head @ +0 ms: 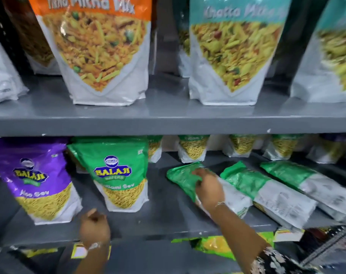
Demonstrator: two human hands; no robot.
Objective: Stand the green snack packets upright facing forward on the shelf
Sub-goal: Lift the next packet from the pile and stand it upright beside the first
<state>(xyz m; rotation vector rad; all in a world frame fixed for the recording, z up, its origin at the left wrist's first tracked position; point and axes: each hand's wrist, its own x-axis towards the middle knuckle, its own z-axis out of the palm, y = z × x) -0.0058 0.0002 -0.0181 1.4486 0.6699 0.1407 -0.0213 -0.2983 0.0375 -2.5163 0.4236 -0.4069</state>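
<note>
One green snack packet (119, 173) stands upright, front forward, on the grey middle shelf (164, 216). To its right, three green packets lie flat with their backs up: the nearest (183, 179), a middle one (267, 189) and a far right one (306, 179). My right hand (207, 186) rests on the nearest flat packet, fingers curled over its green top end. My left hand (94, 224) hovers at the shelf's front edge below the upright packet, fingers curled with nothing in them. More green packets (192, 148) stand at the back of the shelf.
A purple packet (35, 178) stands left of the upright green one. The upper shelf (168, 119) carries large orange (103, 50) and teal (231, 50) pouches. Yellow and green packets (213, 246) show on the shelf below.
</note>
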